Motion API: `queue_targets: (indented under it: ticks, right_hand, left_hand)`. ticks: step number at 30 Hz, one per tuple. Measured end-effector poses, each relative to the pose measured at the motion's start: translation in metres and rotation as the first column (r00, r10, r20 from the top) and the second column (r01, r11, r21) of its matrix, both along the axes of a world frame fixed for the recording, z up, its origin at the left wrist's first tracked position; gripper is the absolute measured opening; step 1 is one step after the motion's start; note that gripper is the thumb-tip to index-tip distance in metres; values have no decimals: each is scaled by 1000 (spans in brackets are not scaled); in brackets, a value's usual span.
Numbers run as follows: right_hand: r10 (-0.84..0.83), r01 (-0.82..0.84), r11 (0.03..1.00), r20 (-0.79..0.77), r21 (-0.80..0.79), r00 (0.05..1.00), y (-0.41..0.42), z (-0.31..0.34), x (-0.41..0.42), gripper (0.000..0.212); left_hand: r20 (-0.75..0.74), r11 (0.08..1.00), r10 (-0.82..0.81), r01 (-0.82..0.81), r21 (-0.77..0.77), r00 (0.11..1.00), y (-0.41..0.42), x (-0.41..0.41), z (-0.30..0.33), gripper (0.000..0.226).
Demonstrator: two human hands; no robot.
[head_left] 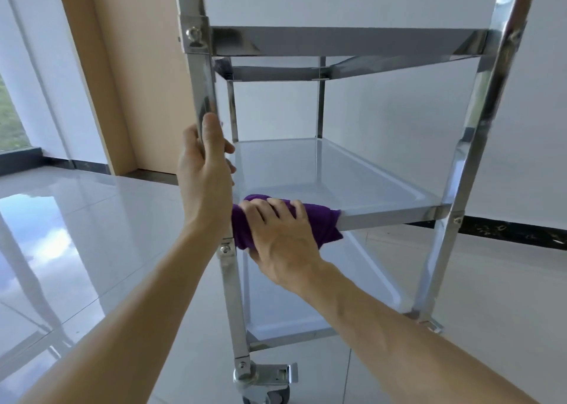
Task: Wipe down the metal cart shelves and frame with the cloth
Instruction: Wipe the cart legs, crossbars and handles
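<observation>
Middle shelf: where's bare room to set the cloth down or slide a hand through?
The middle shelf is bare from its back rim to the right post; a hand passes freely under the upper shelf. The front-left corner is crowded: the right hand presses the purple cloth on the front rim, the left hand grips the left post.

Glossy tiled floor (pixel 92 219), beige wooden panel (pixel 129 81), white wall (pixel 399 127).
</observation>
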State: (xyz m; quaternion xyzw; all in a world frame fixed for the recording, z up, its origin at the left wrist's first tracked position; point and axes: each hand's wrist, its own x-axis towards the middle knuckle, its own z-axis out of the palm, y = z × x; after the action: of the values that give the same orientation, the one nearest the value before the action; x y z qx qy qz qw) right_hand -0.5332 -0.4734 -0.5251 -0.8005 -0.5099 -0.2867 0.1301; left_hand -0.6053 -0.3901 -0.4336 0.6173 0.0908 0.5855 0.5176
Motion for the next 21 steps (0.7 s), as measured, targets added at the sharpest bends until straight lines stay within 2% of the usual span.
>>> queue_targets:
  ticks: [3, 6, 9, 12, 16, 18, 21]
  right_hand:
    - [69, -66, 997, 73, -43, 995, -12, 7, 16, 69]
    - [101, -98, 992, 31, -74, 994, -47, 14, 45, 66]
    - [57, -58, 998, -43, -24, 997, -92, 16, 76, 64]
    - [-44, 44, 999, -39, 14, 998, -122, 11, 97, 67]
    - [-147, 147, 985, -10, 93, 989, -108, 2, 85, 67]
    - [-122, 120, 988, 16, 97, 992, -90, 1, 70, 68]
    - [-70, 69, 997, 39, 26, 997, -63, 2, 54, 70]
  left_hand:
    - [2, 999, 44, -44, 8, 999, 11, -6, 2, 29]
    - [9, 1000, 26, -26, 17, 1000, 18, -11, 1, 31]
    - [7, 1000, -1, 1, 15, 1000, 24, -14, 1, 30]
    - [-30, 999, 1, 0, 33, 1000, 27, -13, -1, 27]
    - [-158, 998, 45, -38, 47, 986, 23, -10, -20, 30]
    - [-205, 993, 102, -85, 88, 973, 22, -10, -25, 27]
    - [-194, 985, 144, -121, 125, 970, 26, -9, -26, 19]
